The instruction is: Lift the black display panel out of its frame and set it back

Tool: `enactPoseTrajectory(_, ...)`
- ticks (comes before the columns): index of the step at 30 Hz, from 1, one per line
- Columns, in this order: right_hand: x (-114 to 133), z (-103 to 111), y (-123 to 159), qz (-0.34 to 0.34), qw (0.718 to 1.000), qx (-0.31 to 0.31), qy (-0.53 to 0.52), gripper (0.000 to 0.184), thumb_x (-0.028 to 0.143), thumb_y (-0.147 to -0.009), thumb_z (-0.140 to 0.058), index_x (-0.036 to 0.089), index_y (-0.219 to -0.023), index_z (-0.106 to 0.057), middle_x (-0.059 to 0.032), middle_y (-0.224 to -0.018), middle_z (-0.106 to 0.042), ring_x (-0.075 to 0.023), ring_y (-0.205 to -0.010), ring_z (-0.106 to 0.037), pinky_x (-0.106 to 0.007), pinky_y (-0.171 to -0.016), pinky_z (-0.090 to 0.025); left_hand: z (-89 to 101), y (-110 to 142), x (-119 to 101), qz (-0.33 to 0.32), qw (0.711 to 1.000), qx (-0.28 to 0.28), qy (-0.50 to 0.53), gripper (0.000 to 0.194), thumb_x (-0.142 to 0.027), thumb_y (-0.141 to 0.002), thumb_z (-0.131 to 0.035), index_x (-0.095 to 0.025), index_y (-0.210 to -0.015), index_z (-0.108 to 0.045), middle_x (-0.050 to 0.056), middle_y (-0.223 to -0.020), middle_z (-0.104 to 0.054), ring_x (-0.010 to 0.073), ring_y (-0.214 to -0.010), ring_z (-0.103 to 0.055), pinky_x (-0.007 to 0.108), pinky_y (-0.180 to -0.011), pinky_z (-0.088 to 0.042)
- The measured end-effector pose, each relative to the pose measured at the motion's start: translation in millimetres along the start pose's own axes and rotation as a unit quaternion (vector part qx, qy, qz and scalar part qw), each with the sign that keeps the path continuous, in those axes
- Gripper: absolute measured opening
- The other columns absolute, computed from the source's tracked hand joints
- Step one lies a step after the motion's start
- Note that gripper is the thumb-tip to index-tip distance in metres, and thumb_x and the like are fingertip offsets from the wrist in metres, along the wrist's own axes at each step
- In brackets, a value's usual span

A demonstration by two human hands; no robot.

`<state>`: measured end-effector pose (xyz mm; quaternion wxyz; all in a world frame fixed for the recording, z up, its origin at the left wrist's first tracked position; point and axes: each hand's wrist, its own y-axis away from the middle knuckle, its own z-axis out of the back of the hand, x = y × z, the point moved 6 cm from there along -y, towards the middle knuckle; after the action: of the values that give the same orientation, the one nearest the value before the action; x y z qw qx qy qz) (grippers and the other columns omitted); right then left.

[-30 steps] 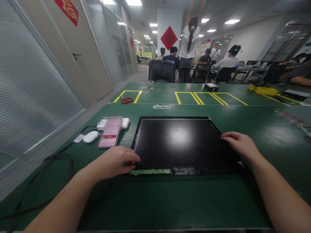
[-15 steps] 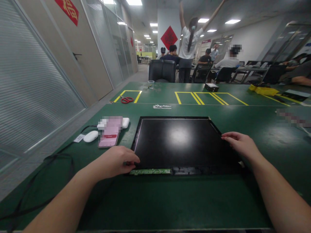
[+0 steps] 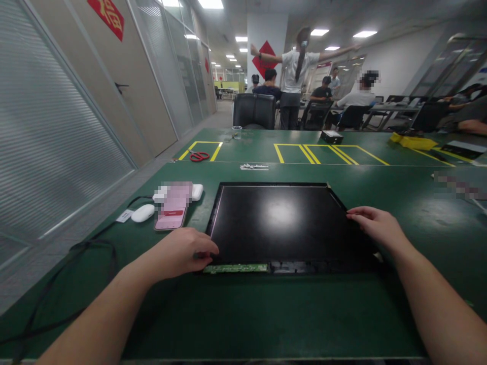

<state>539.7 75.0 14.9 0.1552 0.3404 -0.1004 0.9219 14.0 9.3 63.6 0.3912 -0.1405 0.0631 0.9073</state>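
A black LCD screen panel lies flat on the green table, a bright reflection at its middle. Along its near edge runs a narrow green circuit board, with a dark strip to the right of it. My left hand is closed on the panel's near left corner, fingers and thumb pinching the edge. On the opposite side my right hand pinches the panel's right edge between thumb and fingertips. The fingers cover both gripped spots of the edge.
Left of the panel lie a pink phone, a white mouse-like object and a black cable. Further back are red-handled scissors, small white pieces, a plastic cup and a black box. People sit and stand beyond the table.
Both my hands and the panel stay in place. In the background, a standing person's raised arms have come down to shoulder height, stretched out sideways.
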Motion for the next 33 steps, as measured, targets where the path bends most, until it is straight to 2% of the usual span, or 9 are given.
enactPoseTrajectory(12,2.7,-0.4,0.9,0.035,0.999,-0.003,0.019,0.037,0.058,-0.073,-0.066,0.029,-0.089,-0.082,-0.0078,-0.084,-0.08,-0.0322,-0.078,-0.073,-0.047,-0.079,-0.057,-1.1,0.0,0.4,0.011,1.0,-0.002,-0.016,0.03,-0.01,-0.086,-0.065,-0.026,-0.105,-0.083,0.0,-0.091,-0.084,0.0179,-0.075,-0.078,0.025,-0.069,-0.054)
enactPoseTrajectory(15,3.7,-0.2,2.2,0.042,0.998,-0.004,0.037,0.034,0.054,-0.073,-0.066,0.029,-0.09,-0.08,-0.0078,-0.088,-0.08,-0.033,-0.084,-0.073,-0.047,-0.082,-0.057,-0.7,0.2,2.0,0.022,1.0,0.005,0.002,0.026,-0.011,-0.088,-0.067,-0.025,-0.103,-0.083,0.001,-0.094,-0.085,0.0181,-0.078,-0.079,0.025,-0.072,-0.055)
enactPoseTrajectory(17,9.8,0.0,6.3,0.068,0.996,0.008,0.063,0.038,0.055,-0.071,-0.069,0.028,-0.095,-0.08,-0.0087,-0.092,-0.079,-0.0313,-0.08,-0.07,-0.047,-0.081,-0.056,0.2,0.1,2.7,0.03,0.999,0.01,0.015,0.021,-0.014,-0.089,-0.069,-0.025,-0.101,-0.082,0.001,-0.095,-0.085,0.0184,-0.08,-0.079,0.025,-0.073,-0.055)
enactPoseTrajectory(20,32.7,-2.7,20.9,0.174,0.979,0.068,0.079,0.048,0.061,-0.07,-0.076,0.025,-0.102,-0.078,-0.0101,-0.1,-0.074,-0.0271,-0.079,-0.065,-0.044,-0.079,-0.055,1.6,-0.4,3.0,0.039,0.999,0.014,0.029,0.017,-0.018,-0.091,-0.069,-0.024,-0.1,-0.082,0.002,-0.095,-0.084,0.0186,-0.08,-0.079,0.025,-0.072,-0.055)
enactPoseTrajectory(22,48.8,-8.1,35.0,0.227,0.96,0.15,0.065,0.047,0.061,-0.071,-0.079,0.026,-0.103,-0.075,-0.0088,-0.103,-0.071,-0.0259,-0.085,-0.064,-0.041,-0.081,-0.055,1.4,-0.8,3.2,0.044,0.998,0.02,0.032,0.016,-0.02,-0.091,-0.069,-0.024,-0.101,-0.081,0.002,-0.096,-0.084,0.019,-0.081,-0.079,0.025,-0.071,-0.055)
enactPoseTrajectory(24,58.4,-15.1,48.0,0.228,0.939,0.246,0.07,0.045,0.056,-0.07,-0.083,0.026,-0.102,-0.073,-0.0065,-0.101,-0.069,-0.025,-0.087,-0.063,-0.038,-0.08,-0.055,0.4,-1.0,4.3,0.052,0.998,0.028,0.032,0.015,-0.021,-0.091,-0.07,-0.023,-0.101,-0.081,0.003,-0.097,-0.084,0.0198,-0.082,-0.079,0.026,-0.071,-0.056)
enactPoseTrajectory(26,63.8,-18.7,57.5,0.222,0.92,0.31,0.087,0.044,0.051,-0.068,-0.085,0.026,-0.102,-0.072,-0.0059,-0.103,-0.068,-0.0252,-0.089,-0.063,-0.038,-0.08,-0.055,-0.5,-0.7,6.0,0.06,0.997,0.032,0.032,0.015,-0.022,-0.091,-0.071,-0.023,-0.102,-0.081,0.004,-0.099,-0.084,0.0207,-0.084,-0.079,0.027,-0.072,-0.057)
enactPoseTrajectory(28,64.9,-18.1,61.9,0.217,0.911,0.338,0.1,0.046,0.047,-0.066,-0.085,0.025,-0.104,-0.072,-0.0062,-0.106,-0.067,-0.0262,-0.093,-0.063,-0.039,-0.083,-0.056,-0.9,-0.3,7.0,0.062,0.997,0.033,0.036,0.015,-0.023,-0.092,-0.071,-0.023,-0.102,-0.081,0.003,-0.1,-0.084,0.021,-0.086,-0.079,0.027,-0.073,-0.057)
enactPoseTrajectory(33,57.7,-14.8,61.7,0.207,0.904,0.353,0.123,0.049,0.042,-0.063,-0.086,0.025,-0.106,-0.071,-0.0065,-0.109,-0.066,-0.0284,-0.099,-0.063,-0.041,-0.087,-0.056,-1.6,-0.4,7.2,0.063,0.997,0.042,0.034,0.015,-0.021,-0.091,-0.071,-0.023,-0.102,-0.081,0.003,-0.099,-0.083,0.0207,-0.086,-0.079,0.027,-0.073,-0.056)
